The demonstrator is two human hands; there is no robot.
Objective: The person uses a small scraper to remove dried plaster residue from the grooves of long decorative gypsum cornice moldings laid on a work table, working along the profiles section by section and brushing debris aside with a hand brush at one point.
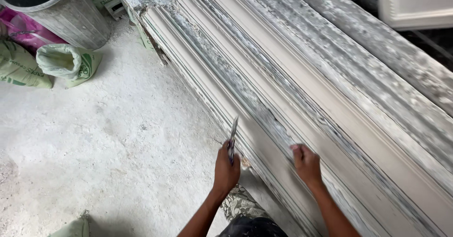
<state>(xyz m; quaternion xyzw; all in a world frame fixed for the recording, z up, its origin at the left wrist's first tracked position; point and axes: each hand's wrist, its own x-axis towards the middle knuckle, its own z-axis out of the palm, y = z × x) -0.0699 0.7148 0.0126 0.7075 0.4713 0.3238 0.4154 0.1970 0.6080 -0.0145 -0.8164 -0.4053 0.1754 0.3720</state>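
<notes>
Your left hand (225,167) is closed around one thin flat-bladed tool (232,135), blade pointing up and away from you along the near edge of the long moulded plaster strip (264,123). Your right hand (306,164) lies on the strip's ribbed face with fingers curled down, pressing on it without gripping anything. The strip runs diagonally from the far upper left to the lower right on the raised surface (377,53), with the dusty floor (108,138) just beside it. Judging by its look, the moulding is stiff but brittle and chalky, likely heavy along its length and easy to chip at the thin ridges, so bear on the broad flat bands, not the fine edges. The tool looks light and rigid; hold it low on the handle as you do now. Counted: one tool, one strip under your hands, one grey bucket (61,10) and two green sacks (68,62) well apart at the far left.
</notes>
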